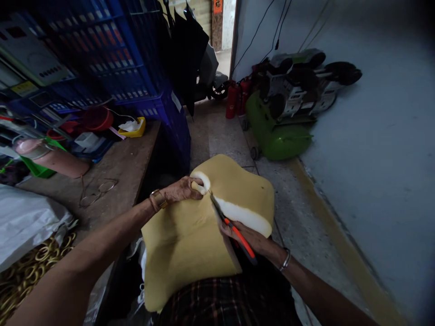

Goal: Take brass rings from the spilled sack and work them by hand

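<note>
A thick tan foam cushion [190, 240] lies across my lap, with a long cut running in from its right side. White inner foam [243, 215] shows along the cut. My left hand [186, 189] pinches the foam beside the inner end of the cut, where a curled piece shows white. My right hand [246, 237] is wrapped around shears [240, 237] with red-orange and black handles. Their dark blades lie in the cut, pointing toward my left hand, and the tip is close to its fingers. Part of the right hand's grip is hidden.
At left stands a workbench [127, 165] with a pink cylinder [54, 156], a yellow tray [137, 129] and many brass-coloured rings [37, 267]. Blue crates [142, 59] are stacked behind. A green air compressor [282, 136] and red fire extinguishers [232, 100] stand by the right wall.
</note>
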`<state>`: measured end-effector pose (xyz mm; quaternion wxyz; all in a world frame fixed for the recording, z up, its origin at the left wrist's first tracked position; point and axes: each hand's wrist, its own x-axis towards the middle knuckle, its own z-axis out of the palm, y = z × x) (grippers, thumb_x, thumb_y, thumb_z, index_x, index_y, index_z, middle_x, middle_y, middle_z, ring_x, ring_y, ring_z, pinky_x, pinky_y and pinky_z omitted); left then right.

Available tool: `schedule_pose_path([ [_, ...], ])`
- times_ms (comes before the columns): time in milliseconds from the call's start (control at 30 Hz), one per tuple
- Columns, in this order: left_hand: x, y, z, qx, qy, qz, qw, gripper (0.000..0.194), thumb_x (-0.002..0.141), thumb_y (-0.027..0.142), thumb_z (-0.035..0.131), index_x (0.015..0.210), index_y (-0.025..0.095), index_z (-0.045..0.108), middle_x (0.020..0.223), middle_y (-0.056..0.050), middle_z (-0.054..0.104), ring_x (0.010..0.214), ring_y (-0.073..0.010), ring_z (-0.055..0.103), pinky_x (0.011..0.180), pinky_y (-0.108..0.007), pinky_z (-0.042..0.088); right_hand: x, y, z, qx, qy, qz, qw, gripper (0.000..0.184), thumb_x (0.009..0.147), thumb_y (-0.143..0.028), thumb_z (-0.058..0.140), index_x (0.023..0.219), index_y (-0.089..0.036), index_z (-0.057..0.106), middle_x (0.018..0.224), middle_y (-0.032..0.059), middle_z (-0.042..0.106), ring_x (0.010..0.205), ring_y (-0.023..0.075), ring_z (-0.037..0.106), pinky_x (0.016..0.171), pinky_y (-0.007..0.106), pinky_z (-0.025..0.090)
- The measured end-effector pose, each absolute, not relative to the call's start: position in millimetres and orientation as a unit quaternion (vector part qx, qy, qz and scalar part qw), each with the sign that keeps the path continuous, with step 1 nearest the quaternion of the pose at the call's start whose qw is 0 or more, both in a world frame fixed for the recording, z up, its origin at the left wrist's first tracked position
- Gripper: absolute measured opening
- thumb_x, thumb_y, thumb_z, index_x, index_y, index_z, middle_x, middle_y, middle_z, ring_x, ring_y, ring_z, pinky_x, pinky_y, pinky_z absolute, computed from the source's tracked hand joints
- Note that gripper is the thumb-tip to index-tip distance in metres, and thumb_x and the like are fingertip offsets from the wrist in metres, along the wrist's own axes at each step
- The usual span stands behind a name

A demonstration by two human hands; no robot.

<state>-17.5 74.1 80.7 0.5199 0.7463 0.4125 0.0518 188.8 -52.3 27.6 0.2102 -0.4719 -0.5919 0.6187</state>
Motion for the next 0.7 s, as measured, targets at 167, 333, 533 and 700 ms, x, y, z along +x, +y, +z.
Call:
schedule_pose_path([
  [167, -22.1, 73.9, 80.6, 0.726, 0.410, 0.078, 0.547, 0.027, 0.067, 0.024, 0.060, 0.092, 0.014, 0.062, 0.071, 0.003, 0.052, 0.061, -0.0088, 0.045, 0.055, -0.020, 0.037, 187.0, -45.1, 27.2, -0.492, -0.594, 0.610, 0.180, 0.059, 0.075, -0.070, 0.038, 0.086, -0.016, 0.060, 0.088, 0.0059, 0.061, 0.086, 0.0230, 0.054, 0.085, 0.037, 0.042],
  [333, -24.7, 70.2, 78.9, 0.684, 0.426, 0.107, 0.582, 0.024, 0.066, 0.022, 0.061, 0.089, 0.015, 0.061, 0.072, 0.003, 0.054, 0.062, -0.0093, 0.047, 0.058, -0.021, 0.039, 195.3, -44.9, 23.9, -0.469, -0.611, 0.621, 0.144, 0.056, 0.079, -0.065, 0.037, 0.096, -0.017, 0.060, 0.099, 0.0068, 0.059, 0.097, 0.0232, 0.052, 0.094, 0.037, 0.037],
  [533, -23.3, 68.4, 77.1, 0.684, 0.408, 0.115, 0.593, 0.025, 0.067, 0.025, 0.063, 0.089, 0.014, 0.062, 0.074, 0.002, 0.054, 0.064, -0.0090, 0.047, 0.060, -0.021, 0.039, 201.0, -52.0, 16.4, -0.452, -0.628, 0.620, 0.126, 0.056, 0.081, -0.065, 0.033, 0.097, -0.018, 0.060, 0.099, 0.0067, 0.060, 0.096, 0.0226, 0.052, 0.092, 0.036, 0.039],
  [700, -22.1, 69.6, 77.1, 0.701, 0.404, 0.105, 0.578, 0.030, 0.067, 0.025, 0.063, 0.094, 0.014, 0.062, 0.074, 0.002, 0.055, 0.065, -0.0095, 0.048, 0.062, -0.022, 0.040, 202.9, -54.0, 22.0, -0.468, -0.614, 0.615, 0.161, 0.054, 0.079, -0.066, 0.037, 0.082, -0.018, 0.060, 0.088, 0.0040, 0.061, 0.084, 0.0194, 0.054, 0.084, 0.032, 0.043],
])
